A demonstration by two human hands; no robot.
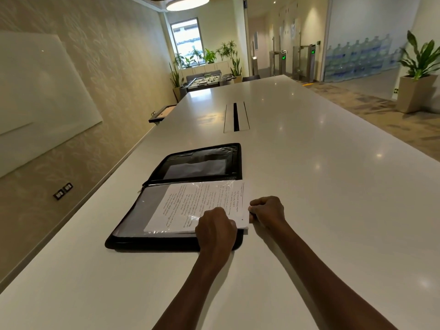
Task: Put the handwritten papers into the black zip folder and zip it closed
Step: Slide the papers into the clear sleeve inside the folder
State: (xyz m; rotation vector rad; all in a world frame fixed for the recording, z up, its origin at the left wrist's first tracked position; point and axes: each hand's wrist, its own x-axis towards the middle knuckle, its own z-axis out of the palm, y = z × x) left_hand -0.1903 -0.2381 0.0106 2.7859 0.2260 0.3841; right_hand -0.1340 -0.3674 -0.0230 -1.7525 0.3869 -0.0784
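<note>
1. The black zip folder (pixel 133 239) lay open flat on the white table (pixel 309 186), its far half toward 12 o'clock and its near half at 6 o'clock, close to the person.
2. The handwritten papers (pixel 190 206) rested on the near half, apparently part way into a clear plastic sleeve (pixel 152 201). The stack sat skewed, its 3 o'clock edge overhanging the folder's right border.
3. The left hand (pixel 215 231) was curled over the stack's near corner, at about 5 o'clock on the sheets. The fingers were hidden beneath the knuckles; it appeared to be pinning or pinching the papers, likely to steady them.
4. The right hand (pixel 267 210) was closed narrowly against the overhanging 3 o'clock edge, fingertips touching the paper. Judgement: it was placed there to push the stack toward 9 o'clock, into the sleeve.
5. Judgement: insertion was incomplete. The papers were not yet squared inside the folder, and the zip stood fully open.
</note>
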